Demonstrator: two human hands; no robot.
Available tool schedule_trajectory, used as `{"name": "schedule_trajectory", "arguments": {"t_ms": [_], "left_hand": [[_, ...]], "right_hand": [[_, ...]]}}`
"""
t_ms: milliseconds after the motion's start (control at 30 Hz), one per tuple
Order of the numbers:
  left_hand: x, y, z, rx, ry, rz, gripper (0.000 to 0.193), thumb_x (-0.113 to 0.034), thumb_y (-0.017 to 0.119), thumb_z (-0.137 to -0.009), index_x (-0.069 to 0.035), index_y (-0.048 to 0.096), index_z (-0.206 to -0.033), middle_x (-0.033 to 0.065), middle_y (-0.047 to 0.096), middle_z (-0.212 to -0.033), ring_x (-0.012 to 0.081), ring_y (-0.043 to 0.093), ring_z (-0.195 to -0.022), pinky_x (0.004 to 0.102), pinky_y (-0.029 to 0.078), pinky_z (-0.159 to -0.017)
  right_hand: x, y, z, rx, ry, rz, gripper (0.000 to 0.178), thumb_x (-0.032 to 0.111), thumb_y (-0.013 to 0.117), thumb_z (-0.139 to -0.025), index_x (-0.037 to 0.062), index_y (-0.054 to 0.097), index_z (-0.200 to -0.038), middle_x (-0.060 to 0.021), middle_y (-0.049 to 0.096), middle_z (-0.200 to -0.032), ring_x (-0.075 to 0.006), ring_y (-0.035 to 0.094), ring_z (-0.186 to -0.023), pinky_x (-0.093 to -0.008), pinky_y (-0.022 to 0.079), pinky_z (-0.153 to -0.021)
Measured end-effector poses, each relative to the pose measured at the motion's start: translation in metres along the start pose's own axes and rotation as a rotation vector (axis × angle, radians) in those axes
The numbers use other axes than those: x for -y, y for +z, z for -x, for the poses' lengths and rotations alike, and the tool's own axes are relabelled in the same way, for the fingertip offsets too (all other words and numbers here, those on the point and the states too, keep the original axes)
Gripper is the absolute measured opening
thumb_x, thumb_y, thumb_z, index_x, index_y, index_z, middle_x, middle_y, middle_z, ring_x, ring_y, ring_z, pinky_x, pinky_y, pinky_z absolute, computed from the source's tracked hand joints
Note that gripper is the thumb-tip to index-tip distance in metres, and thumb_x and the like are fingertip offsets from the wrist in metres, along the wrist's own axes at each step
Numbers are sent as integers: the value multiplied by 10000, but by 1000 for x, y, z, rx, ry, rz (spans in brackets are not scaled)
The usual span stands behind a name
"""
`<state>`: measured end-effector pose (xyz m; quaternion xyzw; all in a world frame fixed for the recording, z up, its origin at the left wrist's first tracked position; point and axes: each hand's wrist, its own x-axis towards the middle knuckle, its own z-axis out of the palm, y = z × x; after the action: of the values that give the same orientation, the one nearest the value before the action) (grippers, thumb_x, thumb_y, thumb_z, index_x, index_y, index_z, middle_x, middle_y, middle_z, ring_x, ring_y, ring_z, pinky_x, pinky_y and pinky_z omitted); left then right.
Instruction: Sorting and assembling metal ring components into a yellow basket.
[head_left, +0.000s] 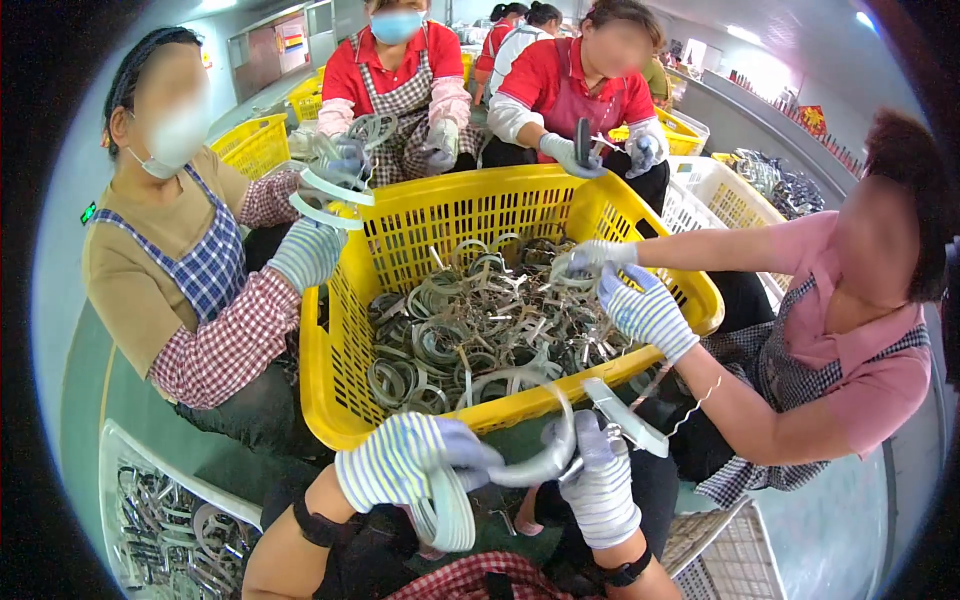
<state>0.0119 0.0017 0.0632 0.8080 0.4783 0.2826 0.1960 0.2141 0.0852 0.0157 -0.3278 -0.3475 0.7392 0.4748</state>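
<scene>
My left hand, in a blue-and-white striped glove, is closed round a stack of pale curved bands. My right hand, gloved alike, grips a thin translucent curved strip that arcs between both hands; my left fingertips touch its near end. A broad pale curved piece sticks out above my right fingers; whether I hold it too, I cannot tell. Just beyond my hands stands a yellow slotted crate, partly filled with a tangle of grey rings and thin metal scraps.
Around the crate sit several co-workers in gloves; one at right reaches striped gloves over it, one at left holds curved bands. A white crate of metal parts lies at lower left, an openwork white crate at lower right.
</scene>
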Motion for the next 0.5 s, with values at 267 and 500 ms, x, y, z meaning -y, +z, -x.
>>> {"name": "schedule_trajectory", "arguments": {"t_ms": [267,500], "left_hand": [[1,-28,13,-791,-554,973,452,-385,635,-852,20,577,-1042,-15,494,-601,22,318,-420,157,219,-385],[-2,-30,24,-595,-544,842,455,-417,642,-837,-13,610,-1044,8,584,-652,2,366,-433,143,251,-401]], "right_hand": [[-3,-7,11,444,-245,531,367,73,652,-818,22,525,-1159,-88,636,-975,-168,608,-927,-293,476,-856],[7,-2,1,562,-663,1121,341,149,693,-748,44,603,-1060,-140,618,-770,-317,609,-686,-365,478,-617]]}}
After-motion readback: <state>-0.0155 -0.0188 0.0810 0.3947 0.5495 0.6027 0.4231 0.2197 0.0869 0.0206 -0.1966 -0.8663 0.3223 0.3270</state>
